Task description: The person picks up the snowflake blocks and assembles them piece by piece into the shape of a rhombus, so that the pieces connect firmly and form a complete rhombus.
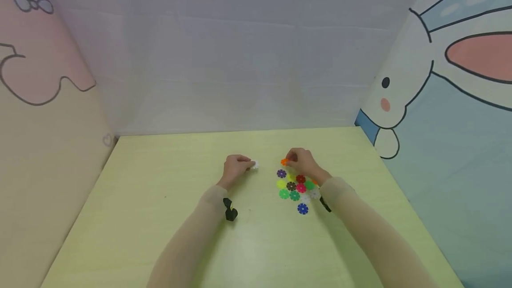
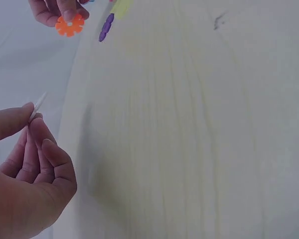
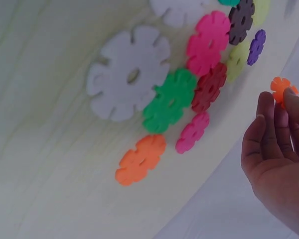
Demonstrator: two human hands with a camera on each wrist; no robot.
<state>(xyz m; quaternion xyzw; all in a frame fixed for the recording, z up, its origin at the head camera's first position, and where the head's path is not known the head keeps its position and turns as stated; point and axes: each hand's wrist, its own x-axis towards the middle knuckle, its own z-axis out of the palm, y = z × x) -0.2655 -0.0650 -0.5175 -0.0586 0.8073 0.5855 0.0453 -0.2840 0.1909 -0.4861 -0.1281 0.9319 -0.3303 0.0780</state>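
Note:
Between thumb and fingertips, my left hand (image 1: 235, 169) pinches a white notched disc (image 1: 254, 164), seen edge-on as a white disc (image 2: 38, 105) in the left wrist view. My right hand (image 1: 303, 162) pinches an orange notched disc (image 1: 284, 162), which faces the left wrist camera with its notches and centre hole showing. The hands are apart and both are raised over the far part of the table. Below and beside the right hand lies a group of flower-shaped discs, including a purple one (image 1: 282, 174), a dark red one (image 1: 301, 179) and a blue one (image 1: 302, 209).
The pale wooden table (image 1: 140, 217) carries the loose discs right of centre. In the right wrist view a white disc (image 3: 107, 82), a green disc (image 3: 170, 101) and another orange disc (image 3: 141, 160) lie close together. A white curtain (image 1: 224, 66) hangs behind; printed cloths flank the sides.

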